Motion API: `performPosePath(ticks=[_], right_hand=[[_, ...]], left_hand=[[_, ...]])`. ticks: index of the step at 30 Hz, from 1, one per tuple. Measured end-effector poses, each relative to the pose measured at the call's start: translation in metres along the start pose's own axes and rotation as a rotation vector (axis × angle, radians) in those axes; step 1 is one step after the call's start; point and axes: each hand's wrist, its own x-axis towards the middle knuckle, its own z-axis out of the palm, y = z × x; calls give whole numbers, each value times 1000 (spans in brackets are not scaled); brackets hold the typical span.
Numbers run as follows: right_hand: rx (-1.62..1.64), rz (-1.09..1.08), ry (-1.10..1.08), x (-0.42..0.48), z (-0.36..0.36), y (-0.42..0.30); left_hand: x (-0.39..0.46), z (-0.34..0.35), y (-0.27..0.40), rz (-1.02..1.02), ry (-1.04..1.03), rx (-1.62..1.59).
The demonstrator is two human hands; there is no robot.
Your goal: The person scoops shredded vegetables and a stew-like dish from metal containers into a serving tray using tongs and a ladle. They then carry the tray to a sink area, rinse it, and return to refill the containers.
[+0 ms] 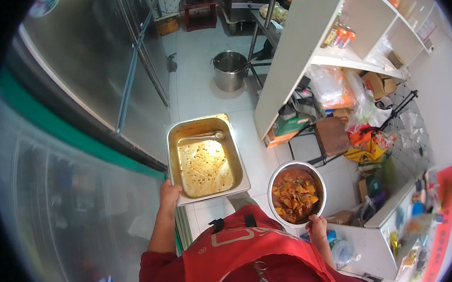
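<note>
My left hand (169,193) grips the near left corner of a deep rectangular stainless steel food pan (242,171). Only a thin yellowish residue coats the pan's bottom, and a metal ladle (206,137) lies along its far side. On the other side, my right hand (317,227) holds the rim of a round metal bowl (322,191). Chunks of orange-brown stewed food in sauce (296,196) fill much of this bowl. Both vessels are held in front of my red apron (252,241), apart from each other, above the tiled floor.
A tall stainless steel pot (229,78) stands on the floor ahead, with a handle leaning out. Steel cabinet doors (98,51) and a green-edged glass door (75,183) line the left. At right are a white shelf unit (295,57), a brown-seated folding chair (331,135) and plastic bags (330,82).
</note>
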Motion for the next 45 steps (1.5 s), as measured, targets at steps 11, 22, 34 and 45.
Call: performPosePath(ticks=[11,22,34,45], right_hand=[[-154,-127,-183,182,252,-165],[110,-26,-74,313,466,-299],[387,-112,260,407,564,-375],[606,-135,489,474,569,-390]], left_hand=[[207,20,117,-202,139,-200],[427,44,232,-147,-1,-292],[682,86,345,-46,-161,-42],[806,166,397,-179,-129,-42]])
